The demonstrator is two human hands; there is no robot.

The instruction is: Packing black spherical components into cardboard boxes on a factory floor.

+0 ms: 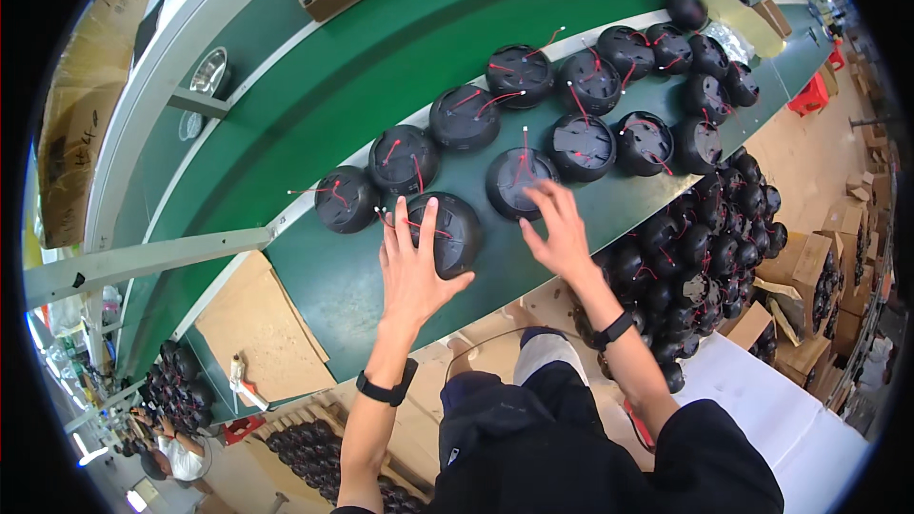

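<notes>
Several round black plastic housings with red wires and small white connectors stand on the green bench. My left hand (416, 276) is open, its fingers spread against the left side of a near housing (457, 236), with the fingertips by its red wire. Just to the right stands another housing (507, 192), its red wires sticking up to a white plug. At that one's right edge is my right hand (562, 238), thumb and fingers apart; whether it touches the housing I cannot tell. Further housings, such as one at the left end (345, 202), form rows behind and to the right.
A green conveyor belt (381, 67) with a pale rail runs behind the bench. On the left lie a cardboard sheet (257, 324) and a white-and-red tool (243, 383). A large heap of black housings (705, 247) sits below the right edge. A person (181, 457) works at far lower left.
</notes>
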